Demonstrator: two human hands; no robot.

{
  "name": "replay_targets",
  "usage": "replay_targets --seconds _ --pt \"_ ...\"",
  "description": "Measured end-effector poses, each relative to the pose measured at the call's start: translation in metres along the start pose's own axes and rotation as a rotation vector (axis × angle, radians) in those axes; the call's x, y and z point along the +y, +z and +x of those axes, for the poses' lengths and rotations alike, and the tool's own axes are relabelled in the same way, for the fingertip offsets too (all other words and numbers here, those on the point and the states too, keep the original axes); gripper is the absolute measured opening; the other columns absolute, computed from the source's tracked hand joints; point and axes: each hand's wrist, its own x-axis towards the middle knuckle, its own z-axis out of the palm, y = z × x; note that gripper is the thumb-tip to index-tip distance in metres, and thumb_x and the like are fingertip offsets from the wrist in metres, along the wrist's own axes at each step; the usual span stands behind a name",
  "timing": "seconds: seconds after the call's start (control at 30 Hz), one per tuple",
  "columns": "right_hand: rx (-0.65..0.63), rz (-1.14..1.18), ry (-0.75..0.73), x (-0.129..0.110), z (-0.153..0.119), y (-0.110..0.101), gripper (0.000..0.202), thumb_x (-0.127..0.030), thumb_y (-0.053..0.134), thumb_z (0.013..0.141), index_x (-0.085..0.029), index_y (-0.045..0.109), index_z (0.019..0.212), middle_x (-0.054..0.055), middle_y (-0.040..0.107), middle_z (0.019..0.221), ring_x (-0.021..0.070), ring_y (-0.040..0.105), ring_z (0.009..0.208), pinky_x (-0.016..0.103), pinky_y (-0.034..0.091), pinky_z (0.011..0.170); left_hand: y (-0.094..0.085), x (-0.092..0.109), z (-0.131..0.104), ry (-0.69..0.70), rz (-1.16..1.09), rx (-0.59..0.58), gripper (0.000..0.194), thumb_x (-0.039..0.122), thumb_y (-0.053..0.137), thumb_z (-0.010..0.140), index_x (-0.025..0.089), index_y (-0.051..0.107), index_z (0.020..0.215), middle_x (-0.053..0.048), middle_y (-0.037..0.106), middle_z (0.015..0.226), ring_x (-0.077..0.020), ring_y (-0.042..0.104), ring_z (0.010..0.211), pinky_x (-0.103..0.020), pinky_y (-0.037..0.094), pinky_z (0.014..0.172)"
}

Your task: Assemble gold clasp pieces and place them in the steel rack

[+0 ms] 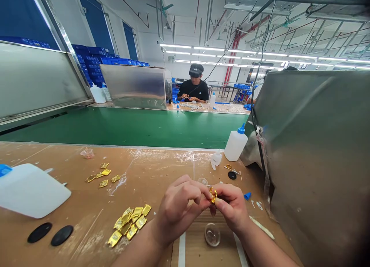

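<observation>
— What are the two hands doing?

— The left hand (177,205) and the right hand (231,206) meet over the near edge of the worktop (162,170). Both pinch one small gold piece (213,194) between thumb and fingertips, so each grip is clamped on it from its own side.

— Where is that piece exactly?

— Held in the air between the two hands, above the brown worktop, just beyond a small clear dish (212,234) that lies under the right wrist.

— And close around the hands?

— To the left of the left forearm lies a pile of gold pieces (130,222), overlapping each other. Further left and farther back, a looser scatter of gold pieces (101,177) lies apart from the pile. A small blue cap (247,196) sits just beside the right hand.

— Further out?

— At the near left corner, two black discs (50,233) lie side by side, below a flat white container (30,190). Beyond the hands stands a white squeeze bottle (235,143) with a blue nozzle, upright, and a smaller white bottle (216,158) just beside it. A metal panel (315,155) walls off the right side.

— Behind the worktop?

— A green conveyor belt (138,126) runs across. On its far side another person (194,88) sits at their own bench.
</observation>
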Motion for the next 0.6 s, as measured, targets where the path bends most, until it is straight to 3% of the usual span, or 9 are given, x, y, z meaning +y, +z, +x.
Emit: replay_targets --seconds 0.17,0.3,0.4,0.5,0.6 --pt "-0.013 -0.098 -0.009 0.001 0.002 -0.003 0.035 -0.048 0.063 0.093 -0.015 0.073 0.086 0.002 0.064 0.061 0.0119 0.056 0.052 0.022 0.042 0.052 0.0 -0.005 -0.002 -0.055 -0.009 0.044 0.031 0.0 0.07 0.088 0.02 0.048 0.092 0.001 0.074 0.098 -0.0115 0.065 0.083 -0.028 0.047 0.077" --pt "-0.006 -0.356 -0.156 -0.006 0.007 -0.007 0.038 -0.046 0.053 0.1 -0.016 0.075 0.101 0.002 0.066 0.062 0.0135 0.06 0.059 0.026 0.047 0.063 -0.005 -0.015 -0.003 -0.267 -0.048 0.258 0.033 0.009 0.075 0.087 0.022 0.044 0.089 0.001 0.071 0.092 -0.014 0.066 0.088 -0.028 0.052 0.081" --pt "0.065 -0.517 -0.285 -0.027 0.004 -0.002 0.033 -0.039 0.05 0.102 -0.017 0.074 0.105 0.002 0.069 0.067 0.0149 0.064 0.065 0.028 0.048 0.069 -0.011 -0.026 -0.003 -0.419 -0.063 0.387 0.038 0.02 0.079 0.085 0.022 0.041 0.084 0.0 0.069 0.092 -0.0159 0.067 0.092 -0.029 0.054 0.086" --pt "0.151 -0.556 -0.327 -0.062 -0.021 0.013 0.024 -0.031 0.052 0.101 -0.02 0.073 0.105 0.002 0.069 0.067 0.0146 0.063 0.064 0.028 0.047 0.068 -0.015 -0.039 -0.003 -0.531 -0.034 0.41 0.043 0.03 0.082 0.081 0.022 0.04 0.082 -0.001 0.069 0.094 -0.0174 0.066 0.092 -0.03 0.053 0.087" --pt "0.217 -0.519 -0.384 -0.085 -0.078 0.022 0.022 -0.029 0.052 0.1 -0.022 0.072 0.107 0.001 0.067 0.063 0.015 0.061 0.059 0.029 0.046 0.065 -0.016 -0.049 -0.007 -0.582 0.034 0.366 0.044 0.039 0.081 0.08 0.023 0.04 0.083 -0.002 0.069 0.095 -0.02 0.067 0.092 -0.03 0.052 0.081"
